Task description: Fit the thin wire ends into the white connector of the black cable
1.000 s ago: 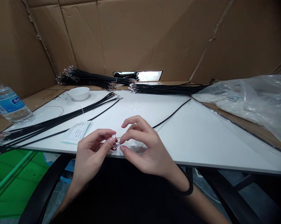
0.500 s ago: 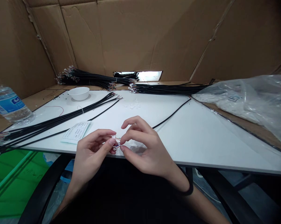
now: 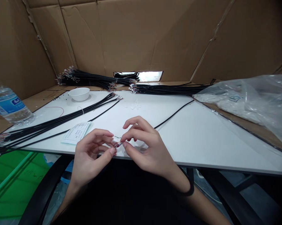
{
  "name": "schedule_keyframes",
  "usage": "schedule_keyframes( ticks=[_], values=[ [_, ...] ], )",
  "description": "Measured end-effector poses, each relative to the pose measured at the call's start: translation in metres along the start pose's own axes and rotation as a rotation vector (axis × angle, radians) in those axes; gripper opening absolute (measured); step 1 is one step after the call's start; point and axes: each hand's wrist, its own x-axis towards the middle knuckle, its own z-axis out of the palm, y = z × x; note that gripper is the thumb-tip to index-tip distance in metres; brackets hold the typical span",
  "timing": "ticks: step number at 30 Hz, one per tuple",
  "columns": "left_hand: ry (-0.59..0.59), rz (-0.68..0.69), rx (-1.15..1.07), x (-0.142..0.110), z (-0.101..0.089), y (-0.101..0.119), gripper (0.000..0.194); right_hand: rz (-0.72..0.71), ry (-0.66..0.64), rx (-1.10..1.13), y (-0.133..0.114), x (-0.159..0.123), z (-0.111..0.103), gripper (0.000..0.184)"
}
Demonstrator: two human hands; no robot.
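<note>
While the right hand (image 3: 147, 145) is pinching a tiny wire connector (image 3: 118, 144) between thumb and fingertips, the left hand (image 3: 90, 156) is curled up just beside it. Honestly the connector's so small and the fingers crowd it so much that I can't tell if the left hand is actually touching it or just close. It sits right between the two hands, just above the front edge of the white counter (image 3: 201, 140), with a thin black cable (image 3: 173, 116) running off across the top toward the far right. Just left of the hands there's a printed card (image 3: 76, 132), then a loose bundle of black cables (image 3: 56, 125). Further back are a white bowl (image 3: 80, 94) and more black cable bundles (image 3: 169, 89), with a water bottle (image 3: 7, 104) at far left and a plastic bag (image 3: 248, 100) at right.
</note>
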Motion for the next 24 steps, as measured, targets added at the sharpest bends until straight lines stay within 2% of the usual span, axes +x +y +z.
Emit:
schedule_keyframes(
  ticks=[8, 15, 19, 24],
  values=[
    [0.11, -0.02, 0.003, -0.0018, 0.0072, 0.0035, 0.025, 0.004, -0.009, -0.007, -0.0001, 0.0008, -0.0002, 0.019],
    [0.098, -0.034, 0.064, -0.0024, 0.0078, 0.0017, 0.026, 0.007, -0.036, -0.002, 0.0002, 0.0001, 0.0001, 0.018],
    [0.09, -0.044, 0.085, -0.0018, 0.0072, 0.0003, 0.02, 0.026, -0.038, 0.018, -0.0007, -0.0003, -0.0003, 0.01],
    [0.074, -0.046, 0.082, 0.0001, 0.0062, 0.0017, 0.009, 0.037, -0.035, 0.025, 0.0004, 0.001, -0.0005, 0.008]
  ],
)
